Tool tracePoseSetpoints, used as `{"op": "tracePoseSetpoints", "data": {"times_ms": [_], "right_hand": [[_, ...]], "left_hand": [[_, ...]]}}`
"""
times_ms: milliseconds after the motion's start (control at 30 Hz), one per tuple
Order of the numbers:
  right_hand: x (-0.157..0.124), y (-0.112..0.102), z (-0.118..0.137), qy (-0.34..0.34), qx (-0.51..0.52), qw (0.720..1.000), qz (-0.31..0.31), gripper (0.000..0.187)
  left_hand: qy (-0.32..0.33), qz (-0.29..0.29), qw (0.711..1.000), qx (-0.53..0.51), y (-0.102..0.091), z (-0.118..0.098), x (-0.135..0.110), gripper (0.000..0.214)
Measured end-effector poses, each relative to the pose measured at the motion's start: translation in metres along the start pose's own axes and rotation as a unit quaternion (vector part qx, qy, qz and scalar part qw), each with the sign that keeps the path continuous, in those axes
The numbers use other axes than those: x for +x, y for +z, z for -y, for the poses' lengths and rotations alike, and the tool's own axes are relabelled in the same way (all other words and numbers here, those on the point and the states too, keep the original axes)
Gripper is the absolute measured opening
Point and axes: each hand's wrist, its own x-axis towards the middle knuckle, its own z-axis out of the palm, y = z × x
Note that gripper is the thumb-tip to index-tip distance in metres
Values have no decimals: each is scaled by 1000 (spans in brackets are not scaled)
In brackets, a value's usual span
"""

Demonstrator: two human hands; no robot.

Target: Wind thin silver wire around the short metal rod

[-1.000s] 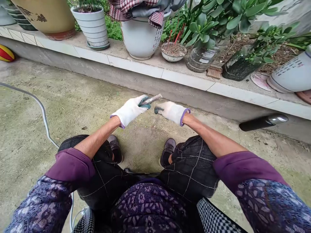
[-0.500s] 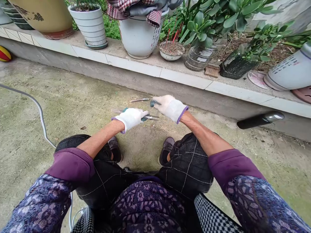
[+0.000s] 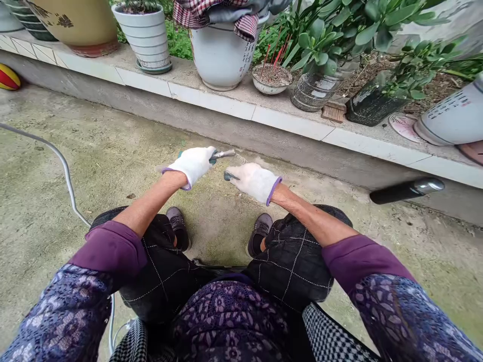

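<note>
- The left hand (image 3: 191, 166), in a white knit work glove with a purple cuff, is closed around a short metal rod (image 3: 222, 154); the rod's near end is buried in the green-coated fingers and its bare tip sticks out to the right, toward the other hand.
- The right hand (image 3: 253, 183), gloved the same way, is just beside the rod's tip but not visibly touching it. Its fingers taper to a narrow bunch with a dark green fingertip (image 3: 227, 176) showing. Whether they pinch anything cannot be told.
- A pale, blurred streak (image 3: 238, 159) lies just past the rod's tip; it is too faint to identify.
- Both hands are held out over the concrete ground (image 3: 222, 221), above the person's dark shoes (image 3: 177, 229).
- Along the white-tiled front edge of the concrete ledge (image 3: 211, 100) stand a white glazed pot (image 3: 221, 63), topped by a folded checked cloth (image 3: 215, 17) that hides its contents, and a ribbed white planter (image 3: 142, 42) holding a small plant.
- A small white bowl (image 3: 271, 80) between them and the plants holds gravelly soil and thin red sticks.
- A ribbed glass jar (image 3: 315, 93) holds a leafy green plant.
- A white pot (image 3: 455, 115) is cut off by the right edge; a striped ball (image 3: 8, 76) is cut off at the left.
</note>
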Motion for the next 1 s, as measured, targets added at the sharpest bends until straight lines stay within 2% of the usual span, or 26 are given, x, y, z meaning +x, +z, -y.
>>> {"op": "tracePoseSetpoints", "data": {"times_ms": [100,233,333,400,500,567,667,800,900,1000], "right_hand": [[-4,-9,-6,8,9,999,-37,29],[-1,-20,-34,77,45,991,-97,31],[6,-18,-56,94,61,986,-123,32],[11,-13,-64,96,71,986,-120,31],[14,-2,-60,95,82,989,-84,31],[13,4,-48,66,78,993,-62,31],[5,5,-22,14,63,997,-34,33],[-4,-6,-4,-9,50,998,-30,33],[-2,-17,-14,32,64,995,-71,31],[6,-22,-38,80,87,987,-113,31]], "left_hand": [[48,24,994,94,13,-2,2,32],[125,40,986,100,21,-18,-4,28],[157,21,987,21,13,-29,-12,26],[151,-8,986,-63,5,-32,-15,27],[118,-58,977,-167,-4,-29,-16,29],[91,-79,975,-186,-9,-24,-13,28],[59,-76,985,-146,-9,-17,-7,29],[53,-37,998,-3,2,-12,-2,30],[93,-7,993,78,13,-17,-3,32],[139,9,987,82,15,-28,-8,28]]}}
